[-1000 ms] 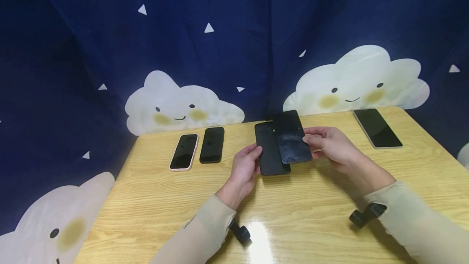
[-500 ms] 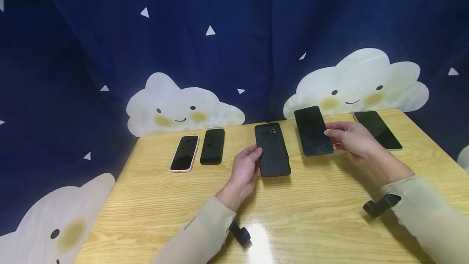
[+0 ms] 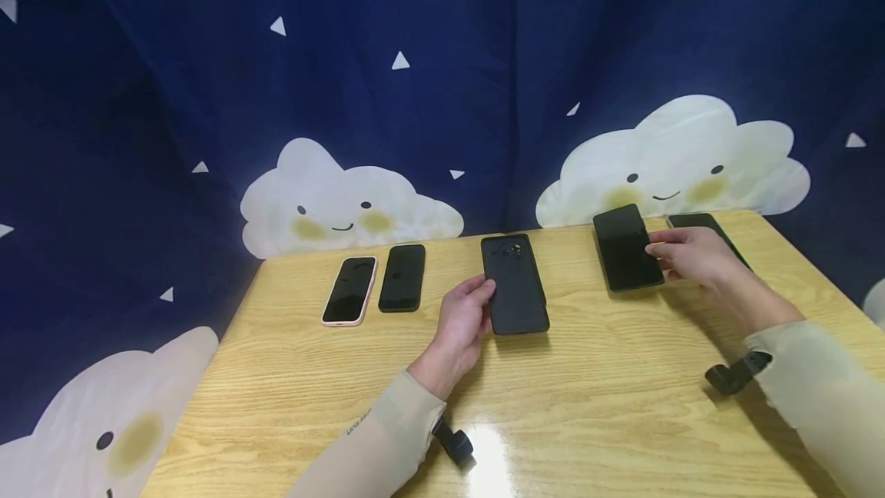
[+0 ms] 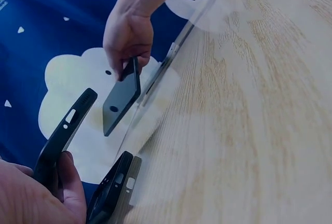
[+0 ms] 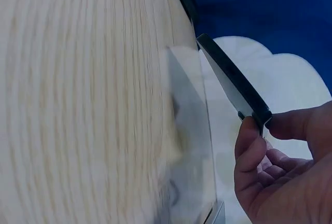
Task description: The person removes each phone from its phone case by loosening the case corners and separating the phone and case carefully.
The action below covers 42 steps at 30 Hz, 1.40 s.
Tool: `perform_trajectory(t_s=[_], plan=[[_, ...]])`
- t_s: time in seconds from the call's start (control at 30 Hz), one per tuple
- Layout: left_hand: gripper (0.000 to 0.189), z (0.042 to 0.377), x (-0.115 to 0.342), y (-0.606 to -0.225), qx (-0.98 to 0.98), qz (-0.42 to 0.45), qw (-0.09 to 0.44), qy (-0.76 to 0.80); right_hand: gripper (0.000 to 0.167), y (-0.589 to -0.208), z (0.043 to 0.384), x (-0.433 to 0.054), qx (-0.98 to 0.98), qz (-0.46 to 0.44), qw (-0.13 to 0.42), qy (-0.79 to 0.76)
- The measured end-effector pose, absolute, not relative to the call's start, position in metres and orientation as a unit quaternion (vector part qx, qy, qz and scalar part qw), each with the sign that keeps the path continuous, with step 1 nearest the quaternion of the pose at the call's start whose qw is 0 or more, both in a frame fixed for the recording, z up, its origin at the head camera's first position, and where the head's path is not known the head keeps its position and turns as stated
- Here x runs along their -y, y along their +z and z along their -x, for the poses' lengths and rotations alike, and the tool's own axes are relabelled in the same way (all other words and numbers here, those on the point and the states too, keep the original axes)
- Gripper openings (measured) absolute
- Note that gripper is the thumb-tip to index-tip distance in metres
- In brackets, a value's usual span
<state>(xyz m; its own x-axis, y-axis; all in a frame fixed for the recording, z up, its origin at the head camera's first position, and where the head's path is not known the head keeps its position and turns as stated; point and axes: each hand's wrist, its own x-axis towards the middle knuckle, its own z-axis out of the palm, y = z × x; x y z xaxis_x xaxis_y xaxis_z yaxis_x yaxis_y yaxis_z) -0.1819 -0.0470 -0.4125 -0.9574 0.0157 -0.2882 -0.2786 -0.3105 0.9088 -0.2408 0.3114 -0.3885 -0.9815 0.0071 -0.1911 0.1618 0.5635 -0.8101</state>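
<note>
My left hand [image 3: 462, 317] grips the left edge of a black phone case [image 3: 515, 290], its back with camera cutouts facing up. In the left wrist view the case [image 4: 65, 125] is tilted. Below it is a second black case [image 4: 110, 187], close over the wood and mostly hidden from the head camera. Toward the back right, my right hand [image 3: 694, 256] pinches a black smartphone [image 3: 628, 248] by its right edge, screen up. The right wrist view shows that phone [image 5: 236, 79] edge-on between thumb and fingers, raised off the wood.
On the wooden table [image 3: 332, 383], a pink-edged phone [image 3: 349, 290] and a dark phone [image 3: 402, 277] lie side by side at left. Another phone [image 3: 704, 223] at back right is partly covered by my right hand. A blue cloud-print curtain [image 3: 415, 114] hangs behind the table.
My right hand has carried the smartphone rightward, away from over the case, toward the phone at back right. My left hand holds the case in nearly the same spot.
</note>
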Motion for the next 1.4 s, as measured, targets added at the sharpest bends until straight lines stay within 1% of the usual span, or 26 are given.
perform_trajectory(t_s=[0.43,0.67,0.97,1.13,1.4], plan=[[0.034,0.181,0.047,-0.412,-0.582,0.111,0.087,0.801,0.057,-0.398,0.258,-0.344,-0.894,-0.050,0.118,-0.428],[0.034,0.180,0.047,-0.413,-0.587,0.103,0.087,0.798,0.055,-0.401,0.261,-0.353,-0.893,-0.061,0.125,-0.429],[0.034,0.180,0.047,-0.413,-0.584,0.112,0.091,0.799,0.052,-0.405,0.260,-0.358,-0.924,-0.074,0.065,-0.368],[0.034,0.181,0.046,-0.414,-0.581,0.113,0.088,0.801,0.052,-0.405,0.258,-0.358,-0.937,-0.080,0.054,-0.335],[0.034,0.179,0.047,-0.413,-0.581,0.111,0.088,0.802,0.047,-0.409,0.257,-0.357,-0.941,-0.089,0.035,-0.324]])
